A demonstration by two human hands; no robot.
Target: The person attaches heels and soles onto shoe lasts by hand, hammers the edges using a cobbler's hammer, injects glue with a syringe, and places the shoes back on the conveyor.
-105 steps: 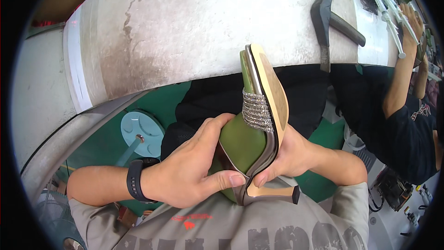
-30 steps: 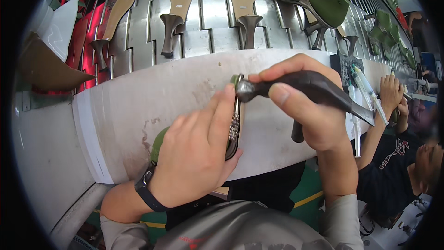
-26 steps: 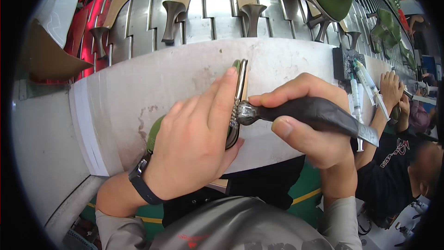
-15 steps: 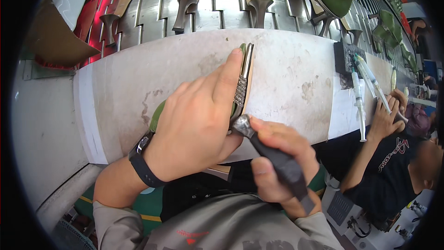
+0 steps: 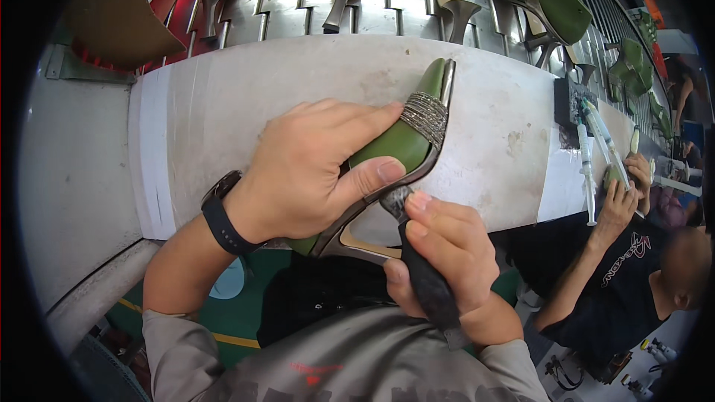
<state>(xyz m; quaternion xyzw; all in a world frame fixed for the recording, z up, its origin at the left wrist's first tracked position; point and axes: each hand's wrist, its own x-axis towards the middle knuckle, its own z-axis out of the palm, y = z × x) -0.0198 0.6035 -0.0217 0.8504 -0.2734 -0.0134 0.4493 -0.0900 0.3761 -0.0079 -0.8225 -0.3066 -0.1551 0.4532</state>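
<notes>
A green heeled shoe (image 5: 398,147) rests on the pale worktop, its toe pointing away from me. Across its front runs a sparkly dark band (image 5: 426,119), and a shiny metallic edge follows the sole. My left hand (image 5: 298,167) is closed over the shoe, thumb on its near side, covering much of the upper. In my right hand (image 5: 462,253) is a short tool (image 5: 432,283) with a worn metal head and a black wrapped handle. The tool's head lies at the sole edge near the arch; whether it touches, I cannot tell.
Beyond the worktop (image 5: 223,97), a metal slat conveyor (image 5: 395,7) carries several similar heeled shoes. At right are a dark block (image 5: 567,104) and syringes (image 5: 586,171). A co-worker (image 5: 625,268) handles something beside them. A brown curved sheet (image 5: 119,26) stands at the far left.
My left hand has tilted the shoe so its green upper and band now show, and its fingers have drawn back from the toe. The tool stays by the sole edge. The whole view has shifted.
</notes>
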